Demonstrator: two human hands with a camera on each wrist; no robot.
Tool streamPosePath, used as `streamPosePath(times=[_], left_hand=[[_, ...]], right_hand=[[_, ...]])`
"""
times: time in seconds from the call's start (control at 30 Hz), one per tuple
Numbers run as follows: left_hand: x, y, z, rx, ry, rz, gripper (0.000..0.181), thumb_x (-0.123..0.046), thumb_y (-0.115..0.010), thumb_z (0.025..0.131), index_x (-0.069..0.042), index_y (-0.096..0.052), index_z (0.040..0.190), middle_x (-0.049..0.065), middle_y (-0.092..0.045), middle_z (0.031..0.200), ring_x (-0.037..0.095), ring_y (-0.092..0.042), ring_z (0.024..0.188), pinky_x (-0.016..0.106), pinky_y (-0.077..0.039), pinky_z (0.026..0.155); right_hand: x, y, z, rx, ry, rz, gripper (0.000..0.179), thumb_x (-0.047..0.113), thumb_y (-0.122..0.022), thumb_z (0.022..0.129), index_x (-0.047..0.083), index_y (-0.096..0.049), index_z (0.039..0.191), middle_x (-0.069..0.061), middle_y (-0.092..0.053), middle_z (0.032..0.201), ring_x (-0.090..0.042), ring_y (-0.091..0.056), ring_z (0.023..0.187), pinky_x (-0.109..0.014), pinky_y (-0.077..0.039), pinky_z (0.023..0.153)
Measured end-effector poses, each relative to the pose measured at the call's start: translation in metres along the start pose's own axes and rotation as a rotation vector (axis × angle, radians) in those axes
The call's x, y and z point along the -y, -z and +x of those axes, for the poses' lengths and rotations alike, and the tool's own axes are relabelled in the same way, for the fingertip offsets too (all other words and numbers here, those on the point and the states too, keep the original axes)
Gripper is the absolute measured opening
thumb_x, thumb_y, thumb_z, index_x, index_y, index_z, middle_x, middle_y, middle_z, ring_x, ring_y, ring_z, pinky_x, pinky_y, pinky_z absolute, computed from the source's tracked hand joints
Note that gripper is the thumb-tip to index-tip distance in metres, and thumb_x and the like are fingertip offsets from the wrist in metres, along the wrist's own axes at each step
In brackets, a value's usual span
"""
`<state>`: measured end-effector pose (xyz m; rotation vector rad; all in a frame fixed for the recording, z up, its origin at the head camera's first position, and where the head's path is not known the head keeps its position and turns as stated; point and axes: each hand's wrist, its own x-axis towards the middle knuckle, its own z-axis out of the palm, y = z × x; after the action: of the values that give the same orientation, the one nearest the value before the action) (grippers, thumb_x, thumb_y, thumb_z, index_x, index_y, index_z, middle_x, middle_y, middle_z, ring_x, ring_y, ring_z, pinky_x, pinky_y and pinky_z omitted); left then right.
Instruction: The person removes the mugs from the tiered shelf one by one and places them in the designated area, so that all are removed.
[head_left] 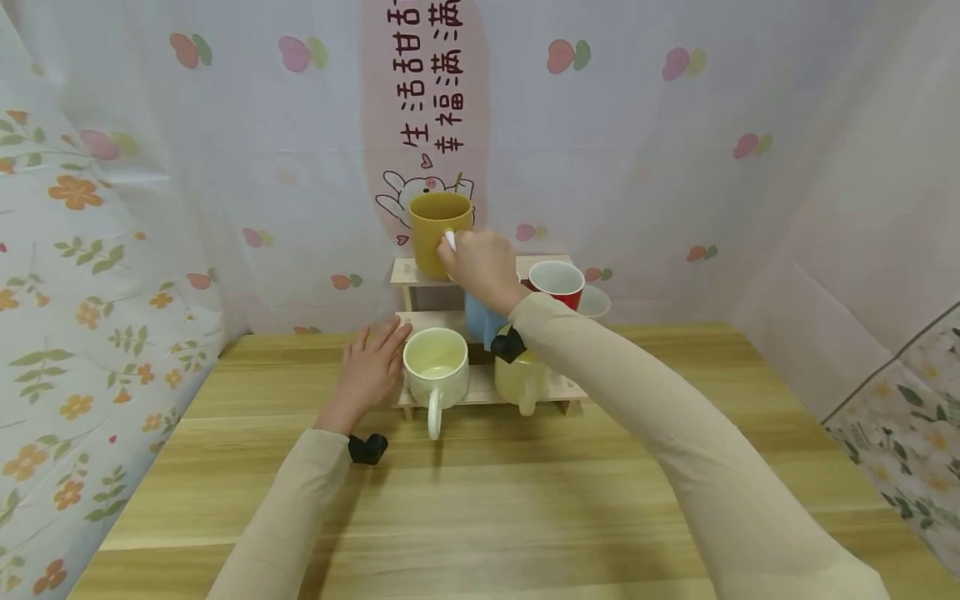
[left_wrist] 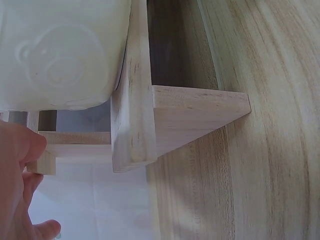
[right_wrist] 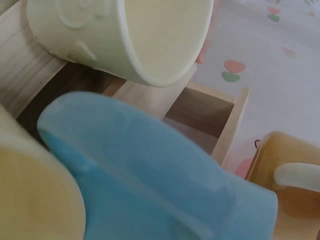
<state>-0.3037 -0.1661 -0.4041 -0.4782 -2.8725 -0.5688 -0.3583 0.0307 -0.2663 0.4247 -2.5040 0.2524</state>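
My right hand (head_left: pixel 483 262) grips the white handle of a mustard-yellow mug (head_left: pixel 431 229) at the left end of the rack's top tier. Whether the mug's base touches the board cannot be told. In the right wrist view the mug (right_wrist: pixel 295 215) is partly cut off at the right edge. My left hand (head_left: pixel 367 367) rests with extended fingers against the left end of the wooden rack (head_left: pixel 427 319); in the left wrist view its fingers (left_wrist: pixel 32 145) touch the rack's corner. Beside it, a cream mug (head_left: pixel 437 371) stands on the lowest tier, handle toward me.
A pale yellow mug (head_left: pixel 517 383) stands on the lowest tier's right. Behind it is a blue mug (right_wrist: pixel 145 160), partly hidden by my right arm. A red mug (head_left: pixel 558 279) with white inside and a whitish mug (head_left: pixel 594 302) are at right. Patterned cloth (head_left: pixel 637 167) hangs behind the table.
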Motion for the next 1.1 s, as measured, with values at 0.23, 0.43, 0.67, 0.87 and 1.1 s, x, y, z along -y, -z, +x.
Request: streamPosePath(times=[0.23, 0.43, 0.67, 0.87, 1.1], left_hand=[[0.0, 0.004, -0.001, 0.011, 0.007, -0.009, 0.05, -0.023, -0.042, 0.101, -0.019, -0.034, 0.149, 0.006, -0.025, 0.158, 0.049, -0.016, 0.141, 0.073, -0.013, 0.106], [-0.001, 0.007, -0.002, 0.006, 0.003, 0.002, 0.049, -0.023, -0.043, 0.101, -0.018, -0.035, 0.149, 0.007, -0.027, 0.157, 0.051, -0.017, 0.14, 0.072, -0.014, 0.106], [-0.001, 0.008, -0.002, 0.01, 0.006, 0.01, 0.05, -0.023, -0.043, 0.101, -0.018, -0.034, 0.149, 0.007, -0.025, 0.158, 0.051, -0.018, 0.14, 0.073, -0.014, 0.106], [-0.002, 0.007, 0.003, 0.01, -0.001, 0.017, 0.051, -0.023, -0.044, 0.101, -0.02, -0.032, 0.15, 0.006, -0.023, 0.159, 0.051, -0.017, 0.14, 0.072, -0.014, 0.106], [-0.003, 0.004, 0.001, 0.012, -0.004, 0.027, 0.051, -0.021, -0.046, 0.1, -0.018, -0.034, 0.149, 0.007, -0.026, 0.158, 0.051, -0.02, 0.139, 0.072, -0.016, 0.106]], right_hand=[[-0.003, 0.012, 0.004, 0.011, -0.001, 0.033, 0.045, 0.031, -0.044, 0.095, 0.015, -0.041, 0.053, 0.001, -0.044, 0.052, -0.018, -0.043, 0.048, -0.027, -0.027, 0.041], [-0.014, 0.022, 0.007, 0.041, -0.041, 0.056, 0.045, 0.031, -0.043, 0.096, 0.014, -0.041, 0.054, 0.0, -0.043, 0.052, -0.018, -0.041, 0.05, -0.027, -0.026, 0.042], [-0.028, 0.036, 0.009, -0.025, -0.02, 0.082, 0.044, 0.028, -0.045, 0.095, 0.012, -0.043, 0.054, -0.001, -0.042, 0.052, -0.017, -0.039, 0.049, -0.026, -0.025, 0.044], [-0.045, 0.049, 0.008, -0.1, -0.013, 0.086, 0.043, 0.025, -0.046, 0.093, 0.013, -0.039, 0.052, -0.001, -0.038, 0.051, -0.018, -0.037, 0.048, -0.026, -0.025, 0.044], [-0.067, 0.055, -0.001, -0.173, -0.032, 0.08, 0.042, 0.023, -0.045, 0.092, 0.008, -0.043, 0.052, -0.006, -0.042, 0.051, -0.025, -0.042, 0.05, -0.029, -0.027, 0.047]])
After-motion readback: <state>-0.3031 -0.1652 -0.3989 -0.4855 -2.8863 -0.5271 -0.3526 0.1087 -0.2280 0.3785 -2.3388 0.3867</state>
